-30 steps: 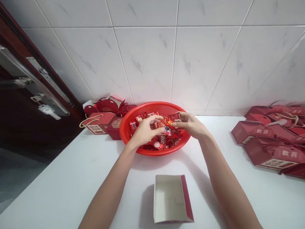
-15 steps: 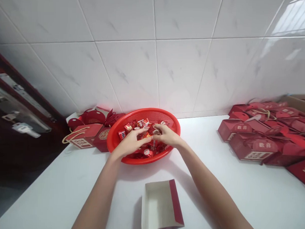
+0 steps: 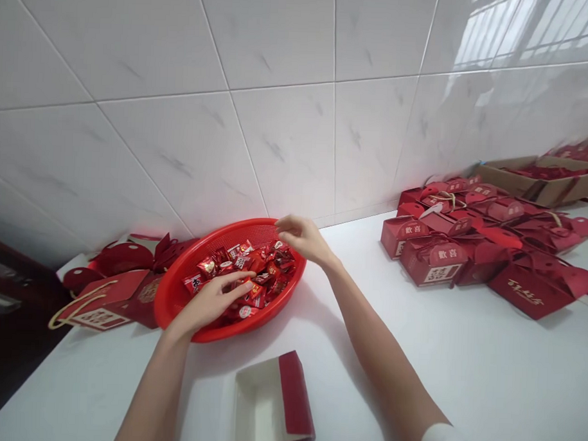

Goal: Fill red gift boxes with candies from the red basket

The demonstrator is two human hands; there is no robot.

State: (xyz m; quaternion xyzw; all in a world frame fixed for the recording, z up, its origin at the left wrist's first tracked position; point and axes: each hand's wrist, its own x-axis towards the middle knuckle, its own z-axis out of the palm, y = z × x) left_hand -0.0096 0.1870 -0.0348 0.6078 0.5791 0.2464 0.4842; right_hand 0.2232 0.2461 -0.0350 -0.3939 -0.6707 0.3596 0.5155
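A red plastic basket [image 3: 229, 334] holds many small wrapped candies [image 3: 267, 279], mostly in red wrappers. My left hand [image 3: 218, 298] rests over the candies with its fingers spread; nothing shows in its grasp. Above the basket's far right rim is my right hand [image 3: 303, 238], fingers loosely bent and apart, with no candy visible in it. Closer to me stands an open-topped box [image 3: 295, 394], white inside and dark red on its right side; the part of its inside that shows has nothing in it.
Folded red gift boxes [image 3: 113, 291] with a cord handle sit left of the basket. Many more red gift boxes [image 3: 437, 259] crowd the right side, before a cardboard carton [image 3: 550, 187]. A tiled wall [image 3: 287, 149] runs behind the white table [image 3: 355, 390].
My hands have drawn apart: the right has lifted from the candies toward the basket's far right rim, while the left stays over them. The view has turned right.
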